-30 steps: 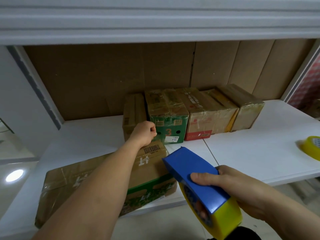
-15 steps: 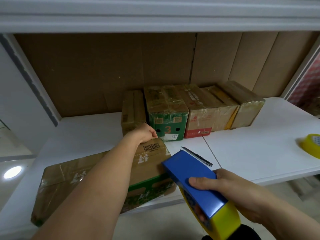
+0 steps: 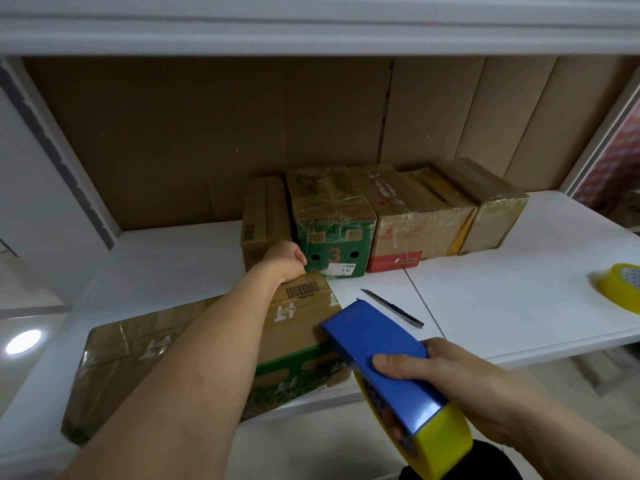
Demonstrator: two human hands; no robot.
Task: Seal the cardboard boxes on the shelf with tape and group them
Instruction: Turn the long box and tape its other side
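Note:
A long flat cardboard box (image 3: 304, 327) with green print lies at the front left of the white shelf (image 3: 502, 306). My left hand (image 3: 285, 261) reaches over it and grips its far edge, fingers curled over the end. My right hand (image 3: 460, 375) holds a blue tape dispenser (image 3: 384, 355) with a yellow tape roll, its front tip next to the box's near right corner. Behind stands a row of taped boxes: a plain brown one (image 3: 263, 216), a green one (image 3: 332, 220), a red-banded one (image 3: 398, 220) and two more (image 3: 485, 209).
A slim utility knife (image 3: 393, 309) lies on the shelf just right of the flat box. A spare yellow tape roll (image 3: 620, 285) sits at the right edge. A cardboard back panel (image 3: 207, 133) closes the shelf, with a white upper shelf (image 3: 311, 26) overhead.
My left hand dropped from just above the box's far end onto that edge. The dispenser shifted slightly, uncovering the knife on the shelf.

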